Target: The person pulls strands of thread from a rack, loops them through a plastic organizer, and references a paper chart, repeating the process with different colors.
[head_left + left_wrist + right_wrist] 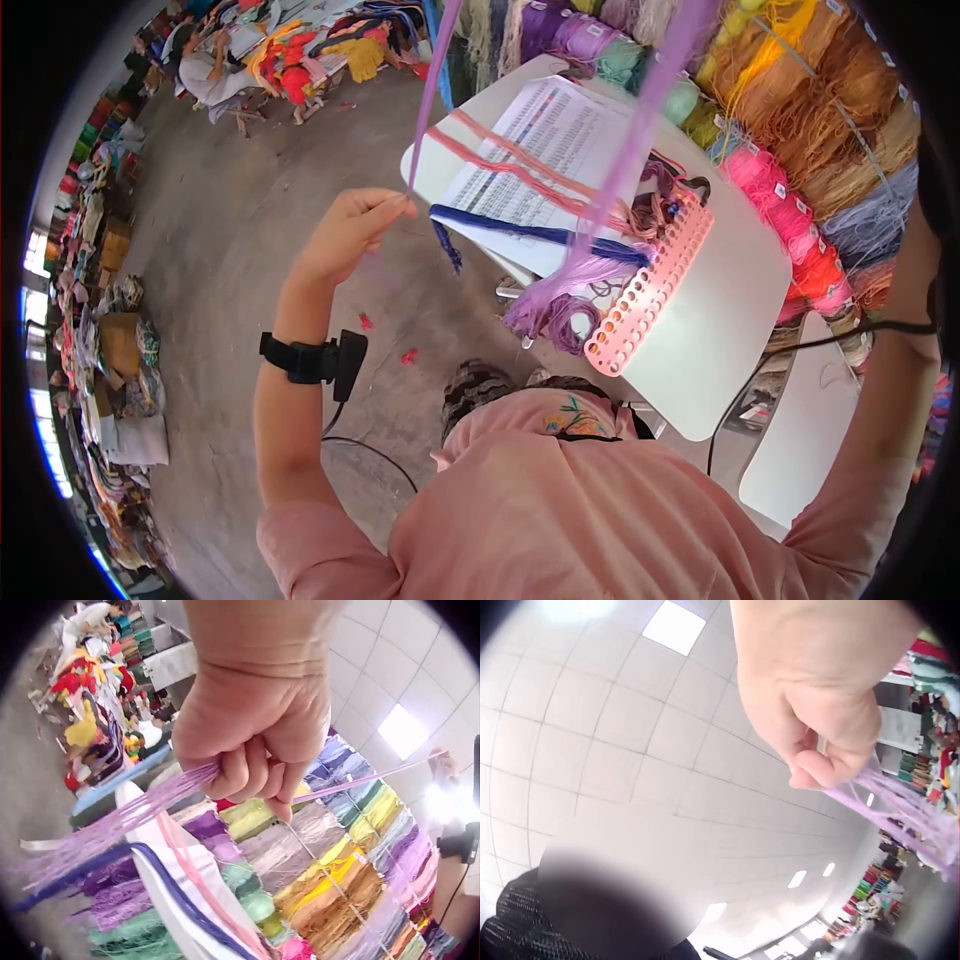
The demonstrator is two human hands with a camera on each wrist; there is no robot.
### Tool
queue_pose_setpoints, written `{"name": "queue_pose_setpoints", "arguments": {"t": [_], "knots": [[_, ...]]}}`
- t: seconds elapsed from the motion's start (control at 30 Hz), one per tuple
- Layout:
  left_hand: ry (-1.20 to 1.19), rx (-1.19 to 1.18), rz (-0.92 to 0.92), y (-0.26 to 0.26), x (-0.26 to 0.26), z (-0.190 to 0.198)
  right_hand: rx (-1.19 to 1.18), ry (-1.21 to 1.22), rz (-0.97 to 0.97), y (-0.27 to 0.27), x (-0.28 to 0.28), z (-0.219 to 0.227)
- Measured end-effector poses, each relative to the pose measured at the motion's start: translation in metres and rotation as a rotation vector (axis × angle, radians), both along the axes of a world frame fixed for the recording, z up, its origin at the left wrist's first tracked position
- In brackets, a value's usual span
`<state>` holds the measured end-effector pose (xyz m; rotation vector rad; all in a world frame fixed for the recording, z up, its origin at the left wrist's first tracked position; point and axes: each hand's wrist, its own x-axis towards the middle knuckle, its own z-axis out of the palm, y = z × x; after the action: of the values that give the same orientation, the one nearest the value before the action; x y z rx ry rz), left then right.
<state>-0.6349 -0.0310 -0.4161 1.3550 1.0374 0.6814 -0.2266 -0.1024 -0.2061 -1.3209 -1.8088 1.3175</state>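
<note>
Light purple thread [650,110] runs between my two hands. My left hand [350,235] pinches it, fingers curled, and loose ends trail from the fist in the left wrist view. Raised high, my right hand [817,727] pinches the purple thread [900,825] between thumb and fingers; it lies outside the head view. On the white tabletop [740,330] sits a pink board with holes [655,285]. Lilac strands [560,285], a navy skein [530,228] and pink skeins [530,172] extend from the board over a printed sheet [570,120].
Bundled yarn in many colours [830,110] lines the rack behind the table. A second white surface [805,420] stands at lower right. A black cable [800,350] crosses near the table's edge. Farther off, a person [205,75] sits by heaped fabric.
</note>
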Motion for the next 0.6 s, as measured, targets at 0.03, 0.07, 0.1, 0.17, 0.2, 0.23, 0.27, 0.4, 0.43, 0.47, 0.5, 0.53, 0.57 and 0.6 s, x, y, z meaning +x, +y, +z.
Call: {"name": "queue_pose_setpoints", "arguments": {"t": [0.03,0.07,0.1,0.17,0.2,0.23,0.27,0.4,0.43,0.47,0.5,0.53,0.57,0.6], "knots": [[-0.039,-0.004,-0.044,0.005,0.013,0.005,0.032,0.019,-0.027,0.008,0.011,-0.002],[-0.059,-0.001,-0.104,0.011,0.025,0.006,0.069,0.037,-0.058,0.018,0.023,-0.004],[-0.083,0.005,-0.164,0.018,0.038,0.006,0.108,0.056,-0.089,0.027,0.033,-0.004],[-0.068,0.012,-0.236,0.027,0.066,0.014,0.185,0.082,-0.161,0.040,0.058,-0.002],[-0.100,0.007,-0.274,0.033,0.078,0.014,0.222,0.096,-0.201,0.041,0.069,0.000],[-0.129,-0.003,-0.318,0.039,0.088,0.014,0.262,0.107,-0.251,0.040,0.085,0.004],[-0.157,-0.016,-0.365,0.045,0.097,0.014,0.298,0.115,-0.306,0.036,0.102,0.009],[-0.237,-0.088,-0.472,0.072,0.127,0.007,0.449,0.088,-0.521,0.003,0.167,0.042],[-0.175,-0.069,-0.560,0.081,0.132,0.004,0.491,0.074,-0.573,-0.012,0.180,0.050],[-0.142,0.127,-0.568,0.084,0.140,-0.004,0.531,0.059,-0.624,-0.028,0.194,0.057],[-0.112,0.320,-0.575,0.083,0.148,-0.014,0.575,0.041,-0.680,-0.046,0.207,0.063],[-0.088,0.513,-0.583,0.080,0.154,-0.021,0.625,0.020,-0.735,-0.067,0.222,0.067],[0.034,0.559,-0.535,0.077,0.149,-0.018,0.678,-0.006,-0.793,-0.087,0.230,0.069],[-0.027,0.470,-0.498,0.075,0.143,-0.019,0.737,-0.046,-0.852,-0.112,0.236,0.070]]}}
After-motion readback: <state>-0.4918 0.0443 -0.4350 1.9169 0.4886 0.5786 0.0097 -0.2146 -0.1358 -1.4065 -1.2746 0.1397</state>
